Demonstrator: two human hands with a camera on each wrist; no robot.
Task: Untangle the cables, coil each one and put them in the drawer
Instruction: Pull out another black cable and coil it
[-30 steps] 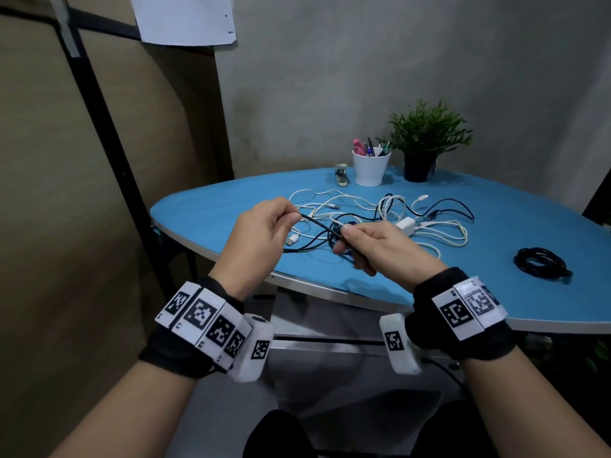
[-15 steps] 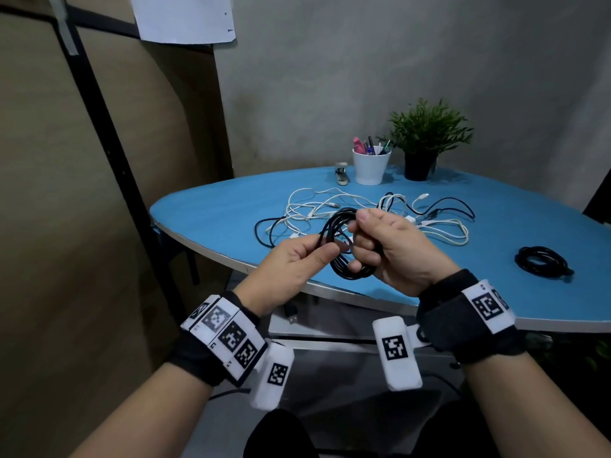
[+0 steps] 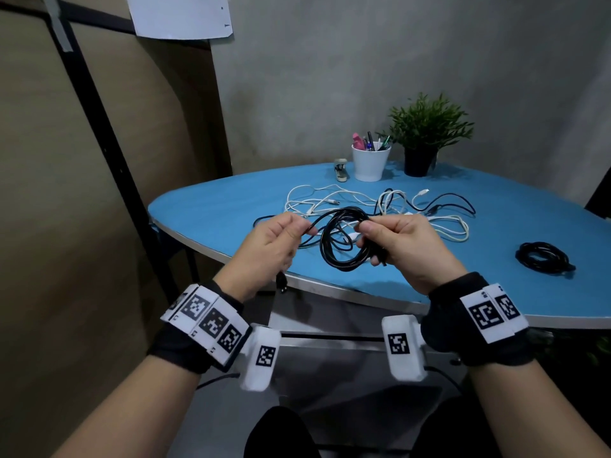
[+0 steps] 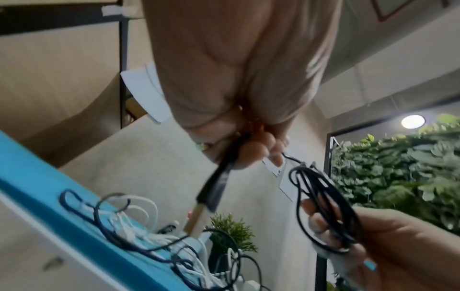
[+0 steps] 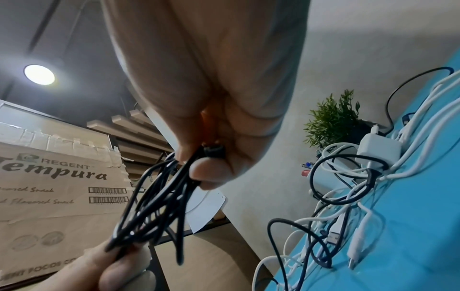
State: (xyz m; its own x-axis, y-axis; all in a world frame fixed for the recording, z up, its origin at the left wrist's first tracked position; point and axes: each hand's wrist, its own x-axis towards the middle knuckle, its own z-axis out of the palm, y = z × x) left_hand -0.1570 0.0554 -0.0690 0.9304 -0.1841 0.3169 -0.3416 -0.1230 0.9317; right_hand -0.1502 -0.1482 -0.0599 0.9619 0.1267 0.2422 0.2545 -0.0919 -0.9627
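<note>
My right hand [image 3: 390, 239] grips a black cable [image 3: 334, 256] wound into several loops, held above the near edge of the blue table [image 3: 211, 216]. My left hand [image 3: 281, 239] pinches the free length of the same cable; its USB plug [image 3: 281, 282] dangles below the palm. In the left wrist view the plug [image 4: 211, 189] hangs from the fingers and the coil [image 4: 323, 212] sits in the other hand. The right wrist view has the loops [image 5: 154, 202] bunched under the fingers. A tangle of white and black cables [image 3: 380, 206] lies on the table behind. No drawer is in view.
A finished black coil [image 3: 542, 257] lies at the table's right. At the back stand a white pen cup [image 3: 368, 161], a potted plant [image 3: 426, 133] and a small stapler [image 3: 341, 170]. A white charger block [image 5: 378, 149] sits among the tangled cables. A cardboard wall stands left.
The black cable has gone from a stretched strand to several loops in my right hand. My left hand slid out along the free end, and both hands rose slightly.
</note>
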